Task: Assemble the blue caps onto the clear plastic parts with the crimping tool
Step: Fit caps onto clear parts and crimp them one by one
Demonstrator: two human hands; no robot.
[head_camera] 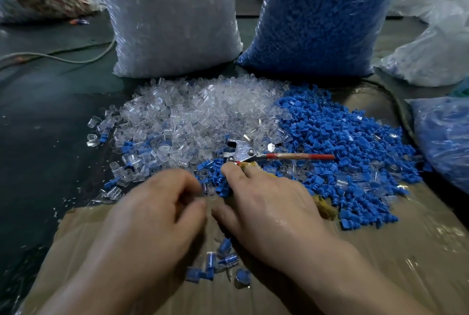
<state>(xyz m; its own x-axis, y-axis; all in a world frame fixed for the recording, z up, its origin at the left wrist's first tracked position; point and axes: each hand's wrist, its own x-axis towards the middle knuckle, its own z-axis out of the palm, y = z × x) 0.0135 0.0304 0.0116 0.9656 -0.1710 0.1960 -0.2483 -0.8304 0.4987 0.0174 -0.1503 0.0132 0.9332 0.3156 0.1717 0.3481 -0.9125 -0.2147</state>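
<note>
Blue caps (pixel 342 142) beside crimping tool (pixel 243 153)

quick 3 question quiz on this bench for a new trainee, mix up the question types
1. True or false: the loose blue caps lie left of the clear parts.
2. The crimping tool's red handle points: A left, B right, C toward the person.
3. Fill in: the assembled pieces near the wrists lie on brown ____.
Key: 1 false; 2 B; 3 cardboard.
</note>
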